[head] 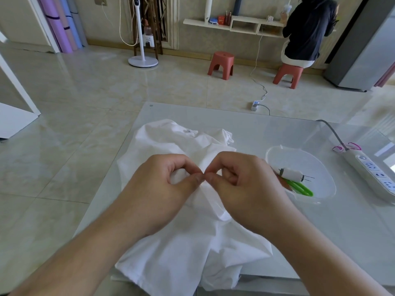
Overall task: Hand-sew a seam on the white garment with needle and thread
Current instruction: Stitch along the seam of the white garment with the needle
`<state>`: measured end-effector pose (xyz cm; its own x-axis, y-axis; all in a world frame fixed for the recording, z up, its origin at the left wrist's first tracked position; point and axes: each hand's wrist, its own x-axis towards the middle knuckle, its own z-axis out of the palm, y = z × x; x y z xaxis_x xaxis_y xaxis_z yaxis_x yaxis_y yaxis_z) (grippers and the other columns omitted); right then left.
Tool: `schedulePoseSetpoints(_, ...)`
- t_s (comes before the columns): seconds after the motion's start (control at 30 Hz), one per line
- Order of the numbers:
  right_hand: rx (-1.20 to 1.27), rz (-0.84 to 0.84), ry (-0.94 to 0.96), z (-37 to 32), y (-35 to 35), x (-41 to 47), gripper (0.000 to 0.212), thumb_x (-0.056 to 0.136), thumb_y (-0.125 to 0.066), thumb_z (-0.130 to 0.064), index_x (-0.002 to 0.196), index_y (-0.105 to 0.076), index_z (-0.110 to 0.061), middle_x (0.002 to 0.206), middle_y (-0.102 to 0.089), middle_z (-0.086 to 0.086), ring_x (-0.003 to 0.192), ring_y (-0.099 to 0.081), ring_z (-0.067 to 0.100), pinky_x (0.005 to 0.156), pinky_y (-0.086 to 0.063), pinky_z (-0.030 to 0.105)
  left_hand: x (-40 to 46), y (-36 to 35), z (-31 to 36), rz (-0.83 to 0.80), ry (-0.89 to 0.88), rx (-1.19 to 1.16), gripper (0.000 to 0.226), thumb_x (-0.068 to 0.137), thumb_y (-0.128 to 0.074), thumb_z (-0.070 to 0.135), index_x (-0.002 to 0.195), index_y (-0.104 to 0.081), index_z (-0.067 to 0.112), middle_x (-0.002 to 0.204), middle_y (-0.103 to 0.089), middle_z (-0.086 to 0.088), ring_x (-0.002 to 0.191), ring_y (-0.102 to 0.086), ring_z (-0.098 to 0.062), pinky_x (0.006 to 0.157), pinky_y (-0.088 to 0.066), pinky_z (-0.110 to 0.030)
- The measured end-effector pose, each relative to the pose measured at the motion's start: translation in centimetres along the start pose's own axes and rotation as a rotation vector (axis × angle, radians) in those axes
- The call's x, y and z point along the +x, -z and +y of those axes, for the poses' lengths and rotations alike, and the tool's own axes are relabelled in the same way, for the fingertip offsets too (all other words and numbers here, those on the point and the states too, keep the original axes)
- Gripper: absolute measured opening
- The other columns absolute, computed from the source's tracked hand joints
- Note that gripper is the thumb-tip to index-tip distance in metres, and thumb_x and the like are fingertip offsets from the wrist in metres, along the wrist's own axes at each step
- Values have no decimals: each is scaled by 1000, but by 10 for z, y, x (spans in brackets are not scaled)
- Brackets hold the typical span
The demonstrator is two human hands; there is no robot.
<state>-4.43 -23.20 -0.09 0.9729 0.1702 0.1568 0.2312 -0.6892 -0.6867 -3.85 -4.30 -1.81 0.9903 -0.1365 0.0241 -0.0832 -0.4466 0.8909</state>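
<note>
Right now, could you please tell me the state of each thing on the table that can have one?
left hand: pinching the fabric
right hand: fingers pinched at the fabric; needle not discernible
white garment: crumpled, spread on the table
clear bowl: upright, holding spool and green tool
thread spool: lying on its side
power strip: nothing plugged in

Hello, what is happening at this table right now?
A person is working on a white garment spread on the table. The left hand and the right hand both pinch a fold of the cloth, fingertips almost meeting. A needle is too small to see. A clear bowl at the right holds a spool of white thread and green snips, both untouched.
</note>
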Motion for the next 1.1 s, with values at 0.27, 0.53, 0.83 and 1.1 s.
schedulePoseSetpoints(0.27,-230,172,-191,10,14,6,21,93,-63,-18,73,-60,-23,51,-52,-13,52,-48,11,50,-40,29,-1,1,2,-4,19,-26,10,95,-74,36,87,-79,33,87,-78,20,85,-72,2,81,-55,-28)
schedulePoseSetpoints(0.53,-90,43,-61,-1,12,0,26,93,-64,-18,109,-66,-38,55,-50,-16,57,-49,10,56,-42,26,-1,0,1,-5,29,-28,12,96,-73,36,86,-78,34,84,-78,14,79,-73,-7,78,-60,-35)
schedulePoseSetpoints(0.83,31,73,-99,2,3,3,25,91,-77,-18,69,-66,-21,44,-39,-12,48,-40,10,48,-34,19,0,1,1,19,18,-8,11,96,-74,37,85,-78,36,82,-76,16,78,-71,-3,73,-51,-27)
schedulePoseSetpoints(1.1,-229,254,-328,20,17,13,12,88,-62,-19,88,-70,-28,55,-56,-9,62,-57,13,60,-48,32,0,2,0,14,10,-35,11,95,-75,34,85,-79,32,86,-78,18,85,-72,-2,82,-56,-29)
